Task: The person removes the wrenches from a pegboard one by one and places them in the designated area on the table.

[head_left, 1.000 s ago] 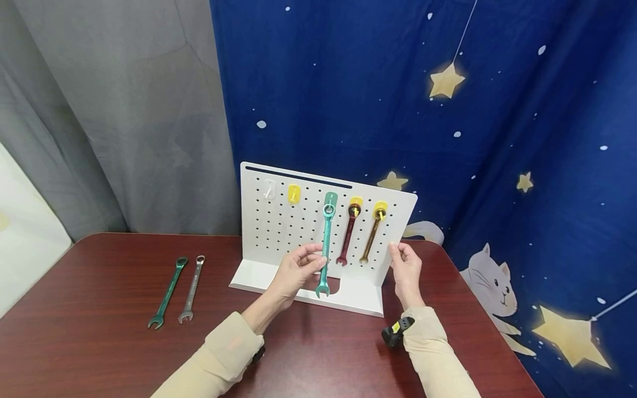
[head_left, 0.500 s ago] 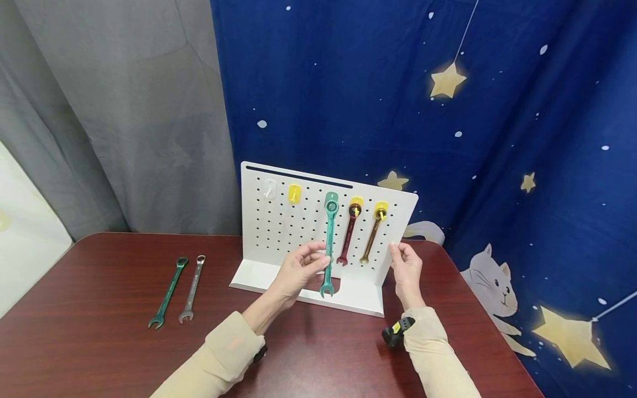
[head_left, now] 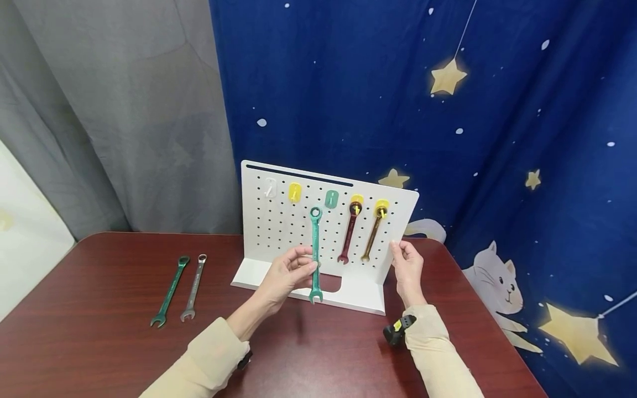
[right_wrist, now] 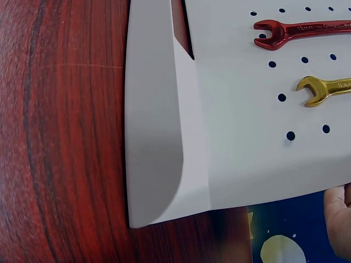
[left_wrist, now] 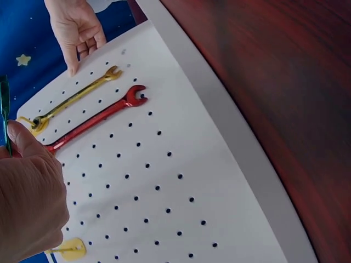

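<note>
My left hand [head_left: 288,273] pinches a teal combination wrench [head_left: 316,237] by its shaft, ring end up, in front of the white pegboard [head_left: 278,226] and apart from it. Just right of the wrench's ring, the green hook [head_left: 332,199] on the board is bare. My right hand [head_left: 408,271] grips the board's right edge between thumb and fingers. A red wrench [head_left: 348,235] and a gold wrench [head_left: 373,237] hang from yellow hooks on the right. In the left wrist view only a sliver of the teal wrench [left_wrist: 4,109] shows beside the thumb.
A dark green wrench [head_left: 171,290] and a silver wrench [head_left: 194,287] lie on the brown table [head_left: 99,309] at the left. Bare clear [head_left: 270,188] and yellow [head_left: 294,192] hooks sit on the board's left half. Curtains hang behind.
The teal wrench's ring, which was in front of the green hook, has come away to the left and slightly down with my left hand. My right hand stays on the board's edge.
</note>
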`<state>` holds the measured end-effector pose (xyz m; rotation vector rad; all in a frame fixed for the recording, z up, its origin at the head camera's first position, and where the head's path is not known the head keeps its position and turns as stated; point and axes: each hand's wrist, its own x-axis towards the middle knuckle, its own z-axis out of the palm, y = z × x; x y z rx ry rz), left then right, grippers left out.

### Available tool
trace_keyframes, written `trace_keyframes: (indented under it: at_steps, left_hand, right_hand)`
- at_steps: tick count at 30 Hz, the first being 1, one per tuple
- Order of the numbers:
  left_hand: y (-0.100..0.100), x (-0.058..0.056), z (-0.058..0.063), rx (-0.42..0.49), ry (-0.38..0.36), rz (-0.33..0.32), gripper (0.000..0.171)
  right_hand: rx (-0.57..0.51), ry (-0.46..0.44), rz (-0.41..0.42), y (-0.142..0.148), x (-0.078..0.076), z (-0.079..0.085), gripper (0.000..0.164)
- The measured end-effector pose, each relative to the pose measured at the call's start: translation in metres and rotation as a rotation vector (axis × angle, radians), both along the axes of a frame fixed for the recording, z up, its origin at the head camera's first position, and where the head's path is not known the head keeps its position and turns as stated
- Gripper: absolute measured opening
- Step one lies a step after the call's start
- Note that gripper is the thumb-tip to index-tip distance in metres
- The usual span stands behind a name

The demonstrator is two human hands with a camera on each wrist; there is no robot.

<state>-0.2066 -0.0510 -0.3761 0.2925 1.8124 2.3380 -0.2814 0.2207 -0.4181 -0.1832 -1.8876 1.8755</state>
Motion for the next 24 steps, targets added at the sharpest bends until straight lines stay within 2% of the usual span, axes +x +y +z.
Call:
trace_keyframes:
  at_steps: [13,19,24]
  left_hand:
    - [-0.041,0.009,-0.009,-0.11,-0.015,0.029,0.032]
    - [-0.064,0.013,-0.013,-0.212,-0.036,0.058,0.038]
    - [-0.085,0.015,-0.017,-0.26,-0.052,0.086,0.042]
  right_hand:
    - [0.004,0.0,0.009,0.0,-0.001,0.001,0.022]
    - [0.004,-0.005,0.012,0.0,0.0,0.001,0.023]
    - [-0.005,0.015,0.014,0.0,0.0,0.001,0.019]
